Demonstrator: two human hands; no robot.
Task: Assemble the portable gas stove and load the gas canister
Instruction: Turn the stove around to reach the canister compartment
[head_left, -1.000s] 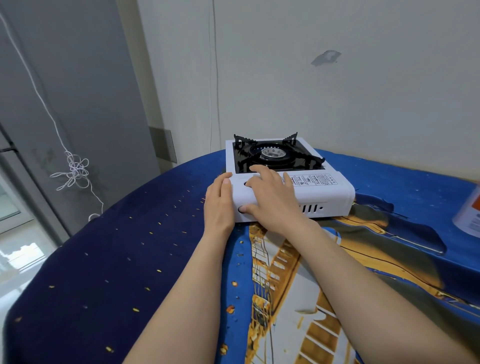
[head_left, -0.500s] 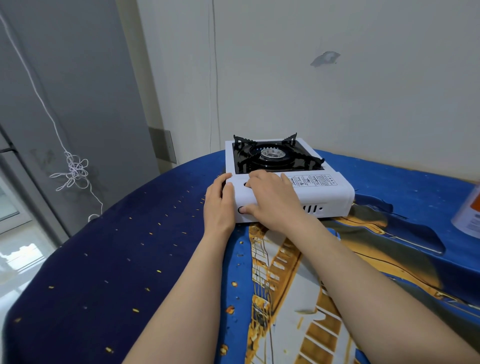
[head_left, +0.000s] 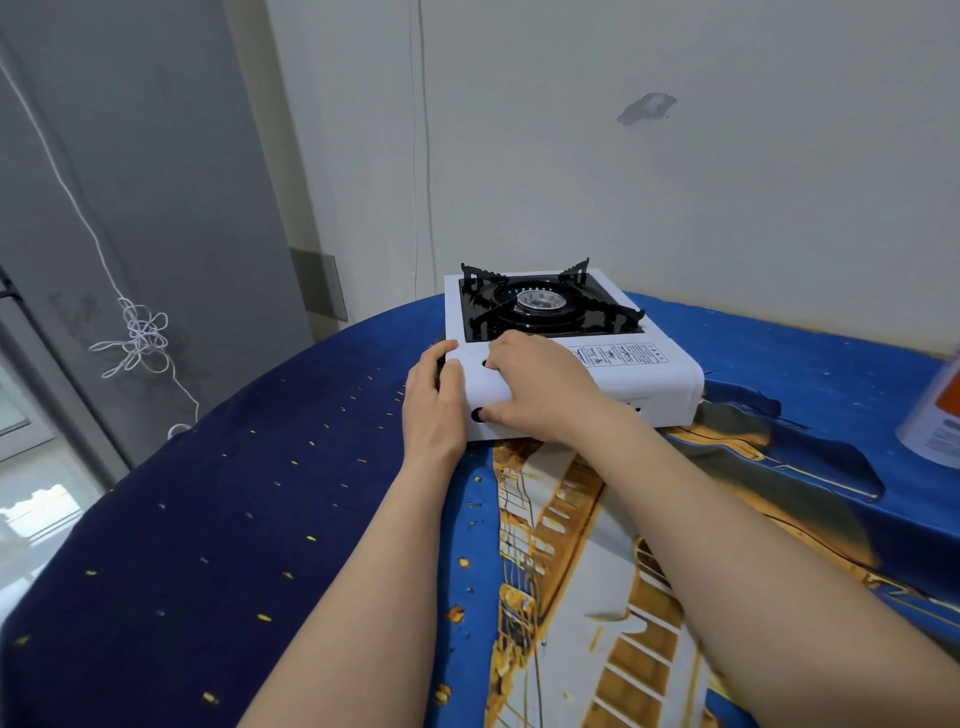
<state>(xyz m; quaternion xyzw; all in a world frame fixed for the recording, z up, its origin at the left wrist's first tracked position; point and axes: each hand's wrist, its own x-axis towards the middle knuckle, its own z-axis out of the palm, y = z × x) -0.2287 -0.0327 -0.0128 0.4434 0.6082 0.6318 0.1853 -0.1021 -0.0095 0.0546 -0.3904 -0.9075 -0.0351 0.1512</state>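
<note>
A white portable gas stove (head_left: 644, 364) stands on the blue patterned tablecloth near the wall, with its black pan support and round burner (head_left: 540, 301) on top. My left hand (head_left: 434, 402) grips the stove's near left corner, fingers on its left side. My right hand (head_left: 540, 387) lies over the front left part of the stove's top, thumb down on the front face by a dark round hole. A gas canister (head_left: 935, 415), white with an orange label, shows partly at the right edge, apart from both hands.
The tablecloth (head_left: 234, 519) covers a rounded table whose edge curves away on the left. A wall stands just behind the stove. A grey door with a knotted white cord (head_left: 140, 338) is at the left.
My right hand has shifted a little on the stove's front, fingers drawing back from the pan support. My left hand stays on the corner. The stove has not visibly moved.
</note>
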